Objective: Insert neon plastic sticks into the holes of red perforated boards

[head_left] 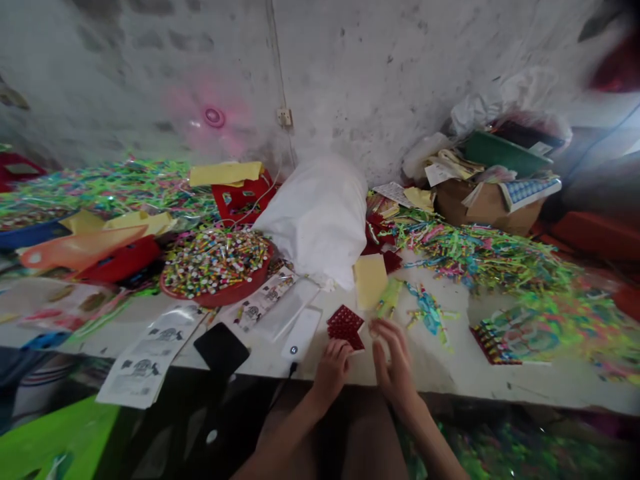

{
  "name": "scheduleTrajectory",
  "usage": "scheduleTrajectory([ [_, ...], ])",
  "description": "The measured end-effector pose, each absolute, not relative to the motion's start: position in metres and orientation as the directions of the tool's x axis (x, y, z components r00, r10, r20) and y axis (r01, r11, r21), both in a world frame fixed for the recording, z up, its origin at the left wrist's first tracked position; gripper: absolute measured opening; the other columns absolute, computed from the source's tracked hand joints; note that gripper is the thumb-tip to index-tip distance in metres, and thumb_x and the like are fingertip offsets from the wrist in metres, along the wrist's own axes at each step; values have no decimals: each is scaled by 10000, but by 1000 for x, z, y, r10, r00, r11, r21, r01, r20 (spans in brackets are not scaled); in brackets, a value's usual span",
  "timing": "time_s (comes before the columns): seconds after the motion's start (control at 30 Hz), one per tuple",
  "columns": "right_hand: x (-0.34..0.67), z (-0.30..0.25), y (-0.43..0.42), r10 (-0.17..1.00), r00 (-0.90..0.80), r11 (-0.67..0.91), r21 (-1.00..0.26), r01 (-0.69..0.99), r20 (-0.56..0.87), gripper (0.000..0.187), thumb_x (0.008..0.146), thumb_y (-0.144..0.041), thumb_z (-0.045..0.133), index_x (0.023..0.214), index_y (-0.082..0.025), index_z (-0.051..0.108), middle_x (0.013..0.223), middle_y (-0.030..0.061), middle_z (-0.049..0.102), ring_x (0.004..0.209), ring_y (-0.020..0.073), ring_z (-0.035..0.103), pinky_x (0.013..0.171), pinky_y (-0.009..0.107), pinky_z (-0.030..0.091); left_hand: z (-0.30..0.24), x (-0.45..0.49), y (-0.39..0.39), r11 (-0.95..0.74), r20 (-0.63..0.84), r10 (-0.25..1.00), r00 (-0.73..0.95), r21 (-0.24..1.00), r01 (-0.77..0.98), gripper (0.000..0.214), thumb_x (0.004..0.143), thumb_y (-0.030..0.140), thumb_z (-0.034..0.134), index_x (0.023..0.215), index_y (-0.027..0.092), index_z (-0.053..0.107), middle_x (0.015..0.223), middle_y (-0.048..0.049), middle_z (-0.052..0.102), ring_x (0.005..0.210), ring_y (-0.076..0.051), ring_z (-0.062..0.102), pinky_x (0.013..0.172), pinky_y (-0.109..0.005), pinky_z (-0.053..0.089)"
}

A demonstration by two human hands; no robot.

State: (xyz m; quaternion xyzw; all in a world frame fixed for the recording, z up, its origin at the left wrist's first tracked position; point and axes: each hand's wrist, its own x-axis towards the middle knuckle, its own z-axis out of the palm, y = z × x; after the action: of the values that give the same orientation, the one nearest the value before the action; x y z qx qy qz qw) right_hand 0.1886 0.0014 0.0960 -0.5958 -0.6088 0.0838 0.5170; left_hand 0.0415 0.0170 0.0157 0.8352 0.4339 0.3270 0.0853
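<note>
While the left hand [330, 370] lies with its fingers curled over the near edge of a dark red patterned card [345, 325], I can't tell from where I stand whether it actually grips it. The card rests on the table [435, 363], right in front of the person. Just beside it, the right hand [397, 355] is partly spread, a gap showing between thumb and fingers; whether something small sits at its fingertips, I can't make out. Near those fingertips lies a yellow-green packet [389, 298], with a pale yellow card [369, 283] behind it and a bluish bundle [430, 310] off to the right. On the left side of the red card I see a white device [303, 333] with a dark cable [292, 369], then a black square pad [221, 349]. Farther back, a white sack [323, 220] stands near a red basin [220, 298] heaped with small colourful pieces [215, 259].
</note>
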Motion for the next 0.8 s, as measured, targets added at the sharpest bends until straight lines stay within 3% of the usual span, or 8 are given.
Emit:
scheduleTrajectory([
  [0.1, 197, 73, 25, 850, -124, 419, -514, 748, 512, 349, 931, -276, 378, 1237, -191, 523, 1306, 103, 507, 1223, 221, 441, 1007, 461, 389, 13, 25, -2, -621, 520, 762, 386, 418, 663, 316, 769, 27, 399, 979, 202, 559, 1043, -61, 595, 1046, -212, 533, 951, -425, 431],
  [0.17, 201, 46, 38, 838, -278, 473, -371, 799, 470, 344, 918, -233, 381, 1212, -167, 548, 1311, 113, 511, 1249, 219, 419, 1029, 460, 364, 8, 15, -16, -625, 526, 757, 388, 409, 665, 319, 771, 30, 399, 993, 202, 549, 1039, -60, 594, 1041, -212, 539, 931, -420, 444],
  [0.33, 207, -9, 38, 837, -296, 410, -170, 896, 460, 344, 877, -157, 439, 1189, -180, 584, 1237, 125, 562, 1192, 228, 466, 1012, 460, 371, -6, -1, -36, -583, 493, 788, 370, 404, 705, 237, 822, 78, 417, 987, 202, 534, 1078, -68, 565, 1060, -223, 534, 922, -437, 459],
  [0.63, 219, 0, -17, 850, -253, 334, -102, 937, 463, 335, 868, -207, 478, 1179, -202, 601, 1104, 137, 556, 1111, 265, 467, 1007, 503, 352, 19, 14, -1, -573, 384, 816, 433, 428, 699, 74, 879, 225, 486, 921, 193, 538, 967, -47, 587, 955, -213, 537, 857, -398, 463],
  [0.73, 215, 3, -29, 858, -217, 325, -167, 931, 465, 313, 873, -212, 470, 1150, -214, 616, 1085, 127, 556, 1094, 265, 476, 972, 482, 387, 20, 23, 12, -558, 383, 821, 423, 380, 738, 124, 884, 250, 478, 949, 176, 554, 970, -60, 595, 952, -222, 531, 866, -408, 453],
  [0.8, 216, 6, -32, 868, -170, 319, -261, 911, 466, 296, 890, -224, 447, 1131, -226, 619, 1048, 109, 576, 1037, 243, 510, 935, 448, 417, 17, 27, 18, -581, 422, 796, 433, 334, 743, 215, 881, 283, 490, 1040, 156, 557, 1078, -96, 576, 1030, -240, 512, 919, -425, 427],
])
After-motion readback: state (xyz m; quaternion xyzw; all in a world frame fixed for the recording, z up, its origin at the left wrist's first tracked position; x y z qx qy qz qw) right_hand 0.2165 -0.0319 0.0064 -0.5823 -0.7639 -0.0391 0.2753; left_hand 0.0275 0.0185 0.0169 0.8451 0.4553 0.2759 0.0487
